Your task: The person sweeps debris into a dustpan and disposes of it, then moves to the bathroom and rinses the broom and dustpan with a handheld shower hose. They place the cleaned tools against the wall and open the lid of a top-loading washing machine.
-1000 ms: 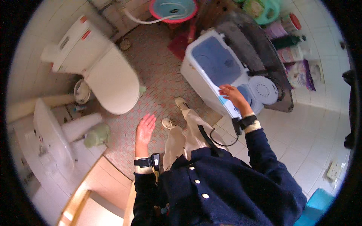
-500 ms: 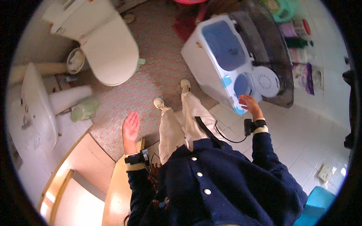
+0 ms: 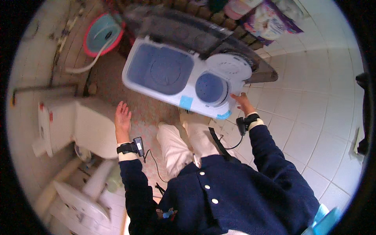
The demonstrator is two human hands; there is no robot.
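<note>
A white twin-tub washing machine [image 3: 191, 84] stands before me with its dark see-through lid [image 3: 172, 29] raised. Its square wash tub [image 3: 152, 66] is on the left, and the round spin tub [image 3: 210, 88] on the right. Behind the spin tub, the round white inner lid [image 3: 229, 65] is tipped back. My right hand [image 3: 243, 102] is at the machine's right end beside the spin tub, fingers apart and holding nothing; whether the fingertips touch the rim I cannot tell. My left hand [image 3: 123, 120] hangs with fingers stretched, left of the machine, above the floor.
A teal basin with a red rim [image 3: 85, 41] stands far left, a pale hose [image 3: 82, 70] across it. The toilet [image 3: 96, 127] is to my left, the washbasin [image 3: 80, 199] at lower left. A purple and white bag [image 3: 268, 21] and other containers are behind the machine.
I have turned right and come closer to the washing machine, which now lies across the middle of the view. The toilet and washbasin have shifted down and left. Both hands remain open.
</note>
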